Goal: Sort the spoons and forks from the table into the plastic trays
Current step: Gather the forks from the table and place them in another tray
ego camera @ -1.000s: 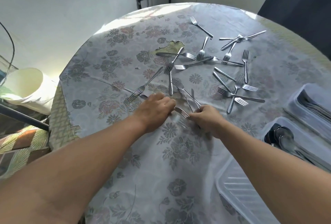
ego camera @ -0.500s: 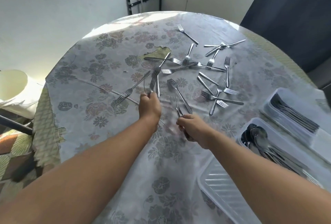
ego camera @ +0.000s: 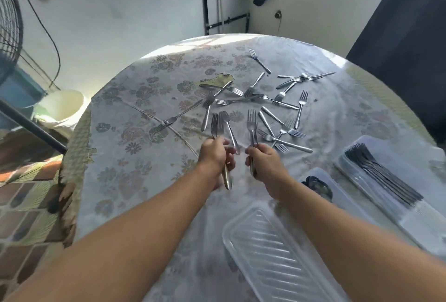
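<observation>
we are gripping forks in both hands above the bench (ego camera: 135,161). our left hand (ego camera: 213,154) is curling around the handles of a small bunch of forks (ego camera: 217,125), tines pointing up and away, handle ends sticking out below the palm. our right hand (ego camera: 264,164) is clamping a second bunch of forks (ego camera: 251,123) the same way, tines upward. the two hands are hovering just beside each other, not touching. beyond them, loose forks (ego camera: 277,106) are lying scattered and crossing one another on the flowered cloth. to our right, three plastic trays are sitting on the bench: the nearest, a ribbed tray (ego camera: 277,258), is holding nothing; the middle tray (ego camera: 342,195) is holding dark spoons (ego camera: 316,187), partly hidden by our right forearm; the far tray (ego camera: 395,166) is holding a row of sorted forks (ego camera: 383,178) lying side by side. a pale bucket (ego camera: 61,106) is standing on the floor at left.
</observation>
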Demonstrator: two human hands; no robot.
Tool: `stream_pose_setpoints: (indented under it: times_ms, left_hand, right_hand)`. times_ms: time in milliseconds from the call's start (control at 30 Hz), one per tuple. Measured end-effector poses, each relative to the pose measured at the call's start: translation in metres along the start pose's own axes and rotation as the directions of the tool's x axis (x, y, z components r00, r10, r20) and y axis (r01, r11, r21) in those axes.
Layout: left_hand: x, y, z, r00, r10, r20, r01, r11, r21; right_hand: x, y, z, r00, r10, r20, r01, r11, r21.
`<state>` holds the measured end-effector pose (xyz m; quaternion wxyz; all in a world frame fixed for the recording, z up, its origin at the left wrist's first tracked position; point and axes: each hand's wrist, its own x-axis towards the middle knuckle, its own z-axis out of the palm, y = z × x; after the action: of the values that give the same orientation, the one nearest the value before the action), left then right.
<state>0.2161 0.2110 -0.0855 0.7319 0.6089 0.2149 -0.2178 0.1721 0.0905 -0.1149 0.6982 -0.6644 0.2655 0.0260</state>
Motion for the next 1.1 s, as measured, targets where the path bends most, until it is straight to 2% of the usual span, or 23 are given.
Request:
stream_pose_setpoints:
  times_ms: [100,267,367,533,633,867,967,1033,1100]
  left_hand:
    - [-0.031,-0.012,0.039,0.999,0.045,0.025,-0.045,0.999,0.000]
    - [-0.067,-0.042,0.100,0.997,0.080,-0.008,-0.080,0.997,0.024]
    - [-0.085,-0.055,0.132,0.995,0.094,-0.030,-0.095,0.994,-0.047]
    - [-0.095,-0.072,0.164,1.000,0.019,0.009,-0.017,0.991,-0.136]
    - [-0.094,-0.083,0.182,0.999,-0.020,0.050,0.027,0.989,-0.146]
    - [-0.103,-0.103,0.224,0.993,-0.103,0.064,0.113,0.979,-0.170]
    - [-0.100,-0.106,0.251,0.997,-0.070,-0.022,0.066,0.984,-0.167]
    - [-0.092,-0.113,0.268,0.994,-0.029,-0.108,0.019,0.995,-0.099]
    - [-0.091,-0.123,0.284,0.984,0.061,-0.166,-0.058,0.998,0.021]
  right_hand:
    - [-0.004,-0.005,-0.043,0.997,-0.058,0.050,0.061,0.996,-0.066]
    - [-0.022,-0.012,-0.114,0.981,-0.123,0.148,0.145,0.979,-0.144]
    - [-0.033,-0.013,-0.150,0.979,-0.116,0.167,0.144,0.976,-0.165]
    - [-0.041,-0.014,-0.184,0.970,-0.107,0.217,0.133,0.985,-0.109]
    - [-0.049,-0.011,-0.203,0.978,-0.079,0.192,0.087,0.996,-0.035]
    - [-0.033,0.008,-0.252,0.977,-0.033,0.210,0.052,0.995,-0.090]
    - [-0.017,0.002,-0.280,0.965,-0.030,0.261,0.058,0.993,-0.104]
    - [-0.004,-0.002,-0.302,0.959,-0.016,0.283,0.043,0.995,-0.092]
    - [0.007,-0.005,-0.326,0.957,-0.019,0.291,0.069,0.984,-0.161]
